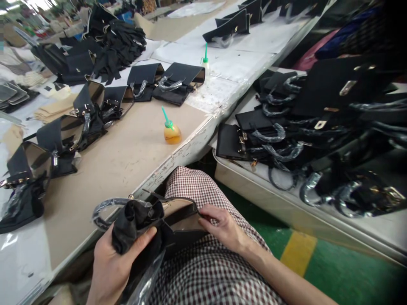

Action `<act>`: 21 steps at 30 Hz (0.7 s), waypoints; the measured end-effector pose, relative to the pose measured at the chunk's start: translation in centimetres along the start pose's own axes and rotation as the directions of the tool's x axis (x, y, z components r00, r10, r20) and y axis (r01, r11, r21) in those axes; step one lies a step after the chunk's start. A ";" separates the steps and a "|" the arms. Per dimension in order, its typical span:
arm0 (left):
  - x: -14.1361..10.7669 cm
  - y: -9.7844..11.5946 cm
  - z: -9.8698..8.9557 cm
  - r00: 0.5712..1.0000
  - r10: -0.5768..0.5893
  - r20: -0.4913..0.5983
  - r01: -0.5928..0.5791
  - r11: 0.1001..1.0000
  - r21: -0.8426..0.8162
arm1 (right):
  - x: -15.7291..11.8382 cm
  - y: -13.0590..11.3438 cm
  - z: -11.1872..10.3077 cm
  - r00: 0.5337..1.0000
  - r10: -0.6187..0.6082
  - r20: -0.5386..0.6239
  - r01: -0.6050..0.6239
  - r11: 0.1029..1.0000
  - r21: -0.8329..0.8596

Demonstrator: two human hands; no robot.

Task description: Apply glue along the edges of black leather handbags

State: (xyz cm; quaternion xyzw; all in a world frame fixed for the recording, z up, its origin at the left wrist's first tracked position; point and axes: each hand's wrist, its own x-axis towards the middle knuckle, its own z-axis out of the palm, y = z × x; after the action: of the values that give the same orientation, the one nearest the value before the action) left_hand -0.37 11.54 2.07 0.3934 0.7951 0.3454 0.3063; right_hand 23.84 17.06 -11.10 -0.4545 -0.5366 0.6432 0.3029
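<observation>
Head view: a black bag (176, 243) is held over the lap, against a checked garment (219, 264), just beside the edge of the bench (127, 146).
Left grip (114, 258): closed on the bag's bunched black cloth, with the thumb laid across it.
Right grip (222, 226): narrowed to a pinch at the far corner of the bag's opening.
Opening: beige lining (179, 207) is exposed between the two hands.
Handle (110, 207): wrapped in clear film, and arched beyond the left fingers.
Bench, near part: an amber-filled bottle (172, 133) with a green nozzle is stood upright.
Bench, left side: black bags (49, 135) are set out in a row.
Bench, farther back: a heap of black pieces (119, 46) is piled up.
Second bench (260, 195): more black bags (321, 84) with film-wrapped handles are crowded together.
Floor (333, 271): green, crossed by a yellow stripe (299, 252).
</observation>
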 end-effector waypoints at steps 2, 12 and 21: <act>-0.5 -0.4 -0.1 1.000 0.003 0.015 -0.003 0.999 -0.040 | 0.0 0.7 0.6 0.997 0.057 -0.044 -0.055 0.998 0.033; -2.1 -3.9 0.8 0.979 0.174 0.104 -0.178 0.984 0.027 | 3.9 -0.2 -4.9 0.978 0.027 -0.205 -0.038 0.998 -0.051; -0.2 -4.9 0.9 0.963 0.253 0.099 -0.261 0.961 0.088 | 21.7 -9.1 -4.4 0.873 -0.453 -0.183 0.365 0.854 -0.370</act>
State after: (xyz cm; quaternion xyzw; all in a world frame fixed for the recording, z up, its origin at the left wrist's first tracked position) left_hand -1.62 9.42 -2.30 0.5228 0.7396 0.3244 0.2728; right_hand 18.19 40.14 -8.00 -0.4536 -0.6745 0.3999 0.4235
